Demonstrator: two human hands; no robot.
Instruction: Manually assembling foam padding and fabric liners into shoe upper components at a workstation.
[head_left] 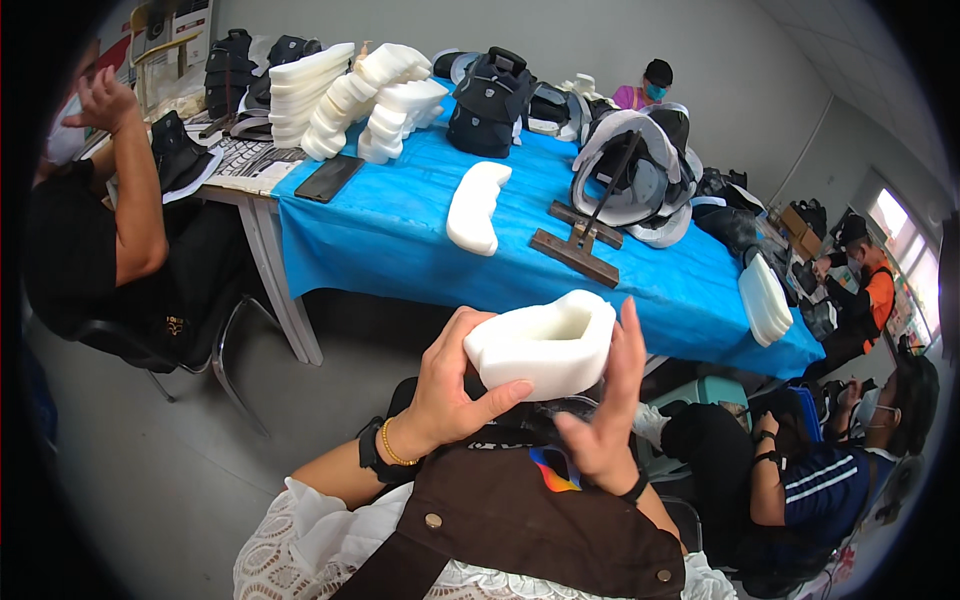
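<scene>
Item 1: white foam pad [545, 345], curved, with a hollow in its upper face. Location: held in the air above the person's lap, in front of the blue-covered table [400, 240]. The left hand [455, 385] clasps its left end, fingers wrapped over the top and thumb pressed along the near face. The right hand [605, 420] lies flat against its right end, fingers straight and pointing up, palm on the foam rather than curled around it. Under the hands lies a dark item, mostly hidden.

Item 2: loose foam pad [476, 207], same white material, lying alone on the blue cloth, well apart from the hands.

Item 3: stacked foam pads [355, 95], several piles at the far left of the table.

Item 4: black phone [328, 177], flat on the cloth just beside those piles.

Item 5: metal stand [580, 240], cross-shaped base on the cloth with a slanted rod rising from it; a grey and white helmet-like shell [640, 165] sits over the rod.

Item 6: black bag [490, 100], upright at the far edge of the table.

Item 7: foam stack [765, 300], small, at the right end of the table.

Item 8: seated person [110, 230] at left in black, hand raised; another seated person [800, 480] at lower right in a dark striped top.
</scene>
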